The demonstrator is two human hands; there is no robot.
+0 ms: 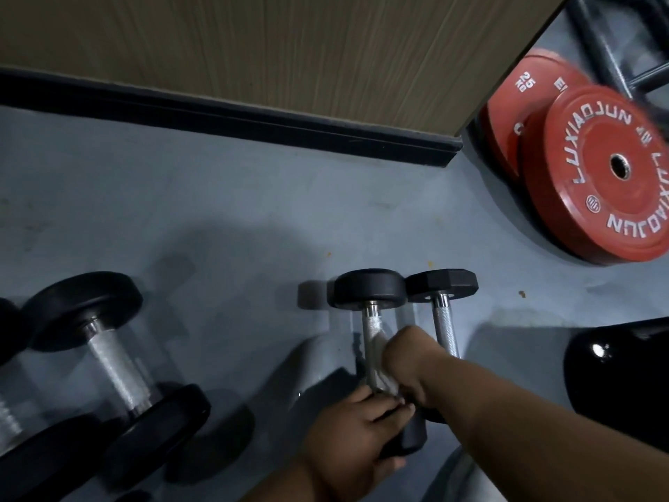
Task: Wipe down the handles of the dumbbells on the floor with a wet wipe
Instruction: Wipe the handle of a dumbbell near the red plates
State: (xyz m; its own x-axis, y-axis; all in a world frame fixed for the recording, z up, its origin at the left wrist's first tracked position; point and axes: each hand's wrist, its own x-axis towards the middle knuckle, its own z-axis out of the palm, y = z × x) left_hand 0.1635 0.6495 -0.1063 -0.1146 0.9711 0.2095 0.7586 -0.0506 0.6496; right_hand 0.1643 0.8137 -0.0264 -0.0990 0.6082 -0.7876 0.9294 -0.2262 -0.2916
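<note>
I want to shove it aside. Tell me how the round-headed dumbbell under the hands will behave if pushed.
The round-headed dumbbell would probably roll sideways, since its heads are round, unlike the angular heads of the hex dumbbell beside it. It looks solid and likely heavy for its size. The left hand gripping its near head should steady it.

Two red weight plates [611, 168] are leaned by the wood-panel wall [289, 48] with black baseboard [231, 117]; a glossy black kettlebell [619, 371] is seen at right on the grey floor [217, 211].

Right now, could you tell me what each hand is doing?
Left hand: grips the dumbbell's near head.
Right hand: holds the wet wipe around the handle.
</note>
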